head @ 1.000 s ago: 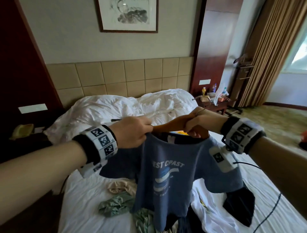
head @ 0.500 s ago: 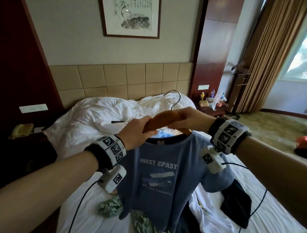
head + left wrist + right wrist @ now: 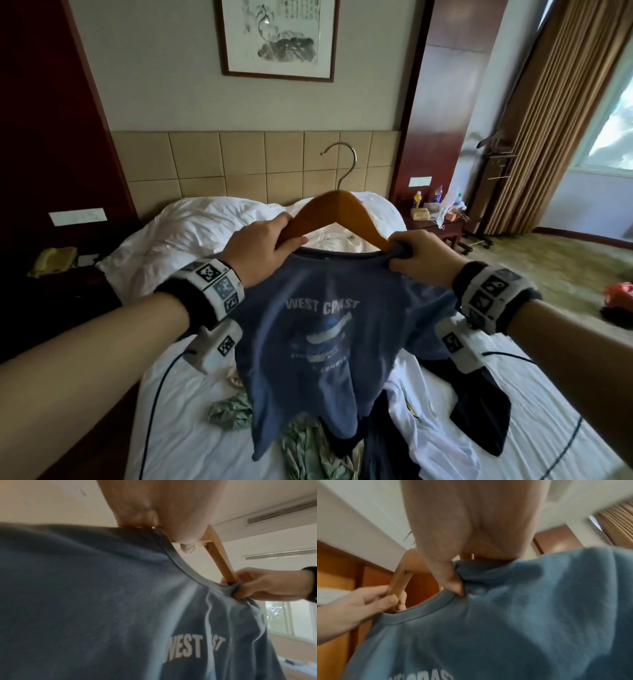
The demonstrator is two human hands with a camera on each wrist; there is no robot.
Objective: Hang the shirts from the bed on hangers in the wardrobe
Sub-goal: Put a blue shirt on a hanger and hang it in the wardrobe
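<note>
You have the blue shirt (image 3: 318,329) nearly seated on the wooden hanger (image 3: 337,214), held up over the bed (image 3: 191,442).

Head view: a second ago the hanger lay buried between your fists; now its hook stands upright and its long axis runs left-right, so hanging is close. Your left hand (image 3: 260,246) grips the left arm; your right hand (image 3: 421,255) pinches the collar over the right arm. Left wrist view: collar (image 3: 173,553) stretched, print facing you. Right wrist view: blurred, your thumb (image 3: 453,582) tucked inside the neckline.
</note>
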